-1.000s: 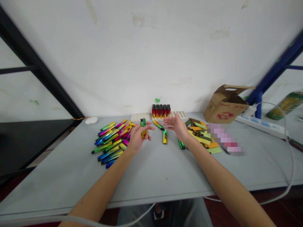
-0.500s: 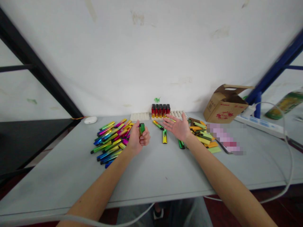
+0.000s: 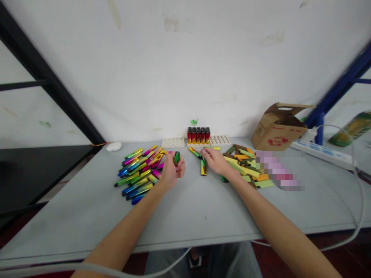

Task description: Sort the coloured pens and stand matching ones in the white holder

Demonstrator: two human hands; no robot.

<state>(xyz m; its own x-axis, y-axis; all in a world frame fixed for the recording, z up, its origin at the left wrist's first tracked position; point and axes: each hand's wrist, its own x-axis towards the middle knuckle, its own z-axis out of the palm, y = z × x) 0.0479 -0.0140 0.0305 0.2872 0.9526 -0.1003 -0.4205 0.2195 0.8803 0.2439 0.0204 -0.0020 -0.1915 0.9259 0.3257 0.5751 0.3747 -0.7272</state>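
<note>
My left hand (image 3: pixel 171 170) is closed around a green lighter (image 3: pixel 177 157), whose dark top pokes up from the fist. My right hand (image 3: pixel 215 159) is palm down, its fingers bent together at the upper end of a shiny green-and-yellow lighter (image 3: pixel 203 169) on the table. A second lighter (image 3: pixel 194 152) lies slantwise just left of those fingertips. Another one (image 3: pixel 215 148), yellow, shows behind the right hand. Red lighters with black tops (image 3: pixel 198 136) stand upright in rows in a white holed tray (image 3: pixel 220 140) by the wall.
Left of my hands is a heap of shiny multicoloured lighters (image 3: pixel 139 173). A pile of matte green, orange and yellow lighters (image 3: pixel 246 164) lies on the right. Behind are another white tray (image 3: pixel 173 143), a white case (image 3: pixel 114 146), a cardboard box (image 3: pixel 276 129) and a power strip (image 3: pixel 324 154).
My right hand has turned from palm up with spread fingers to palm down, its fingers lowered to the green-and-yellow lighter. My left hand keeps its green lighter, now held more upright.
</note>
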